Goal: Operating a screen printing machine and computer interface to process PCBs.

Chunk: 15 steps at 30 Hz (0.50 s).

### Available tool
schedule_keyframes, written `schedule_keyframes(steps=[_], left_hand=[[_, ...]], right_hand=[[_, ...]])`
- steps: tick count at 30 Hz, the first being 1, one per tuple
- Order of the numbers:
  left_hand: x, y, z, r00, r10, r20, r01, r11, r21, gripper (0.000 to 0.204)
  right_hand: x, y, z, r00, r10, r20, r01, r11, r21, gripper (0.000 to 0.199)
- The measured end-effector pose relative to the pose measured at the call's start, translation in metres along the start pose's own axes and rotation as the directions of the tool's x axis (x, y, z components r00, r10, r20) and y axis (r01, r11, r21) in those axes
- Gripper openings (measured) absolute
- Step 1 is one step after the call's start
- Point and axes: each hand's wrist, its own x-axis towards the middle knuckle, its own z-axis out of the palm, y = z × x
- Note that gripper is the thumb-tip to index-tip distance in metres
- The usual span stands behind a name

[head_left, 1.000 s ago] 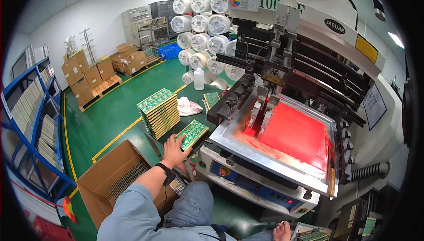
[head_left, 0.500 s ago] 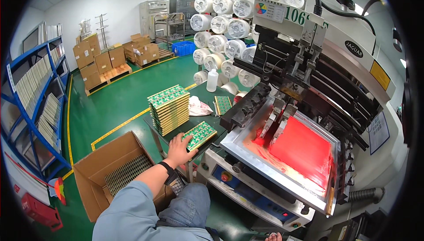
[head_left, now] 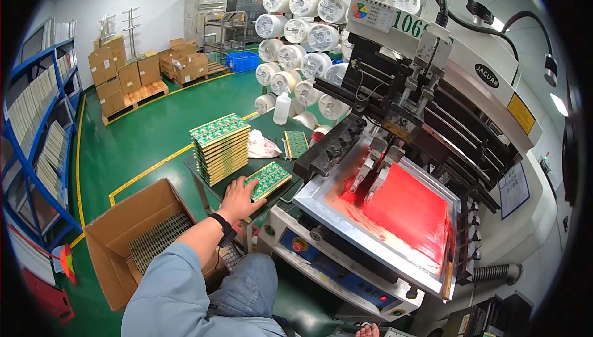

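Observation:
My left hand (head_left: pixel 239 200) reaches to the small dark side table. Its fingers and thumb close around the near-left end of a short stack of green printed circuit board panels (head_left: pixel 270 179) with yellow edges. Left of it, a tall stack of the same panels (head_left: pixel 220 151) stands on the table. My right hand (head_left: pixel 369 329) shows only as a few bent fingers, held close together, at the bottom edge below the printing machine. Whatever it may hold is hidden.
A screen-printing machine (head_left: pixel 361 281) with red ink (head_left: pixel 411 207) in its metal frame fills the right side. An open cardboard box (head_left: pixel 105 229) holding board panels stands at my left. A white bottle (head_left: pixel 281 109), a cloth (head_left: pixel 262 145) and one panel (head_left: pixel 296 143) are farther back.
The whole view has shifted, so everything lies a little farther left and up. My left hand stays at the same end of the short stack, which has not visibly moved on the table.

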Motion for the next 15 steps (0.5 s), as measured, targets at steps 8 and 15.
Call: schedule_keyframes(steps=[8,15], left_hand=[[0.000,0.012,0.006,1.000,-0.005,-0.021,0.005,1.000,0.008,0.064],[-0.006,0.010,0.017,0.998,-0.040,-0.049,0.040,0.999,0.008,0.064]], right_hand=[[0.006,0.005,-0.007,0.998,-0.012,-0.060,0.014,1.000,0.026,0.026],[0.028,0.021,-0.018,0.992,-0.091,-0.093,0.093,0.996,0.009,0.025]])
